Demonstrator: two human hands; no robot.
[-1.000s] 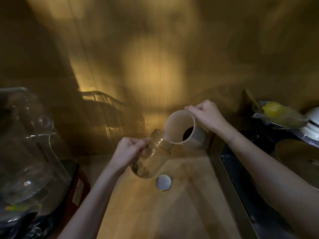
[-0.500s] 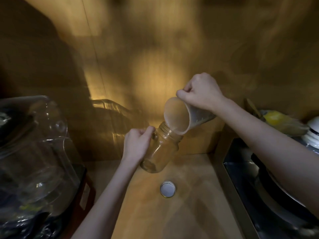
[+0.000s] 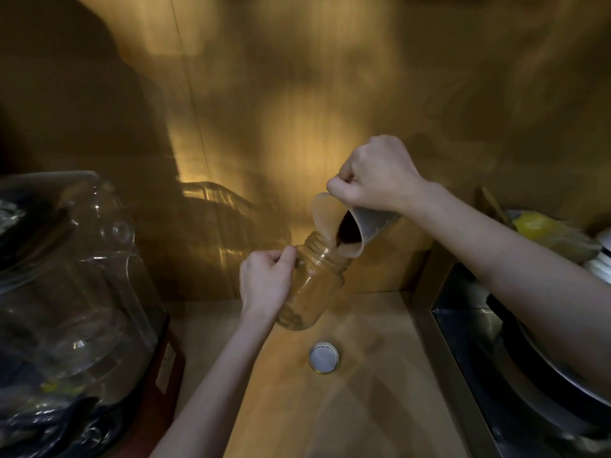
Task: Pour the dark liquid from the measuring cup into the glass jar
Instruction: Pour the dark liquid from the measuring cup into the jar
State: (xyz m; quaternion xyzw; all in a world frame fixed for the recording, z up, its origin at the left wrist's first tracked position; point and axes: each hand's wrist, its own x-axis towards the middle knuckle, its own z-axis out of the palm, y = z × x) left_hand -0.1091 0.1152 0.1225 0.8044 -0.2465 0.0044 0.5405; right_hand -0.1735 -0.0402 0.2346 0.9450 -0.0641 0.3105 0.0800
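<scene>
While the right hand (image 3: 377, 175) grips the tipped translucent plastic measuring cup (image 3: 350, 226) and left fingers (image 3: 281, 257) clasp the tilted clear glass jar (image 3: 310, 285) above the counter (image 3: 363, 391), dark liquid (image 3: 347, 231) could miss its narrow mouth.

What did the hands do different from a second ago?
The right hand lifted and tipped the measuring cup much steeper, so the dark liquid slid down to its lip at the glass jar mouth. The left hand kept holding the tilted jar. The lid stayed on the counter.
</scene>
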